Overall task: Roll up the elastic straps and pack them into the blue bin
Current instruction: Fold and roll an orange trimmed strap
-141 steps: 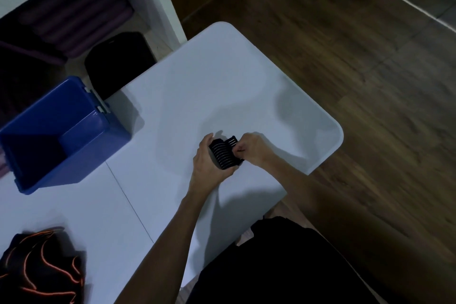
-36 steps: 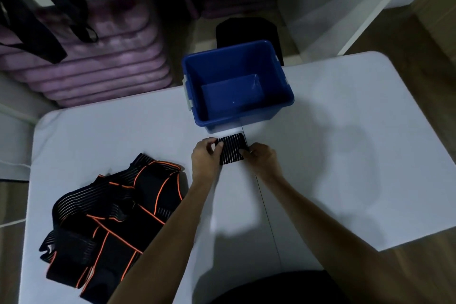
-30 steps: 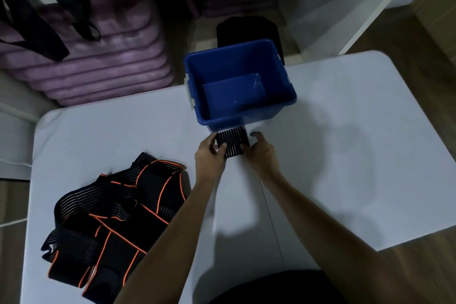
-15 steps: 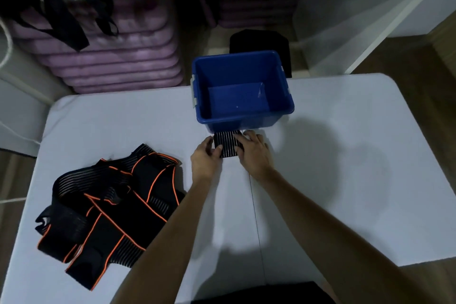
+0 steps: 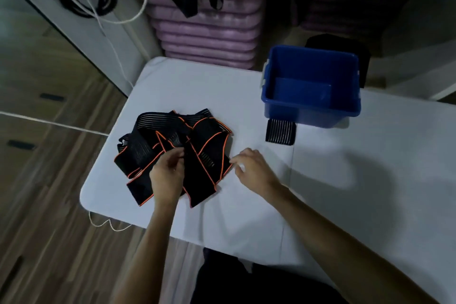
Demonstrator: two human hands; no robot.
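Head view: the left hand [image 5: 165,175] pinches a fold in the tangled heap of black elastic straps with orange edging [image 5: 172,153], probably to tease one strap free for rolling. The right hand [image 5: 254,170], at three o'clock of the heap, is loosely open and holds nothing, its fingertips at the heap's orange edge, likely ready to steady it. One rolled black ribbed strap [image 5: 280,130] lies on the white table [image 5: 370,180] just at six o'clock of the open blue plastic bin [image 5: 271,76] (which looks empty), so that roll is not yet packed
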